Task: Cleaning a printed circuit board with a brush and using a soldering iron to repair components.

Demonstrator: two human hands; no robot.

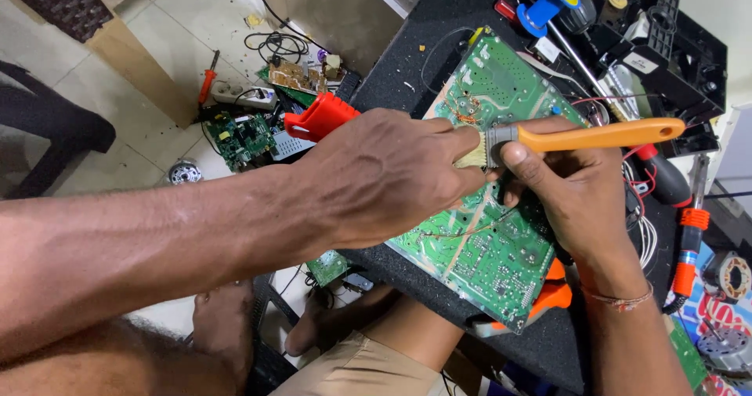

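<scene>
I am pinching the bristles of the orange-handled brush (580, 137) with my left hand (384, 173), fingers closed on the tuft, while my right hand (576, 196) is gripping its ferrule, steadying it above the green circuit board (489, 247) lying near the desk's (392, 67) front edge.

We see a pale tiled floor (168, 32) strewn with cables (276, 45) and circuit boards (244, 137), beside a black tabletop (407, 59).

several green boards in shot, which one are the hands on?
The large green circuit board on the black bench, under the left hand and right hand. The smaller boards lie on the floor.
</scene>
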